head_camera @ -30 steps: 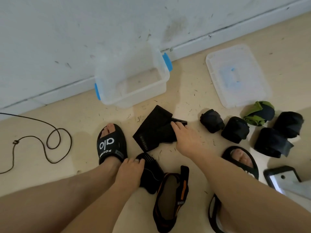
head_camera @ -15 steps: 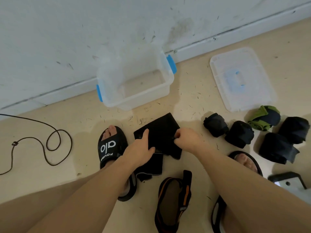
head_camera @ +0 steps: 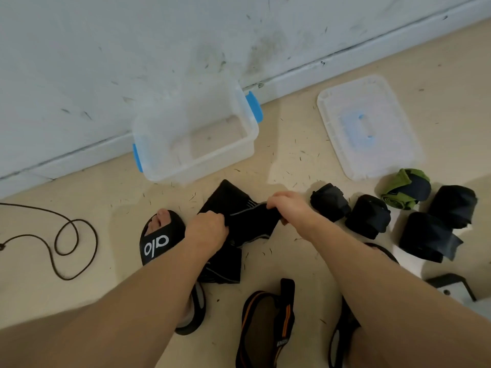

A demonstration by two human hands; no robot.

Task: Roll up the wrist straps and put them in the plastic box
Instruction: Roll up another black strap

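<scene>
Hands (head_camera: 207,229) (head_camera: 291,208) on black strap (head_camera: 247,221)

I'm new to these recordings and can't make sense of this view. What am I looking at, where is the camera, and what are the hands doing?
There is no machine here: a person wears a camera on the head, so you look down along both forearms to the floor by a wall. The left hand and the right hand each have a grip on a black wrist strap, holding it between them just above the floor. Behind it stands the clear plastic box with blue latches, open and with nothing in it; its lid lies to the right. Further right sit five rolled straps, one partly green. Nearer the person lies an orange-striped strap, still unrolled. A black sandal shows on the left foot, and a dark cord loops at far left.
</scene>
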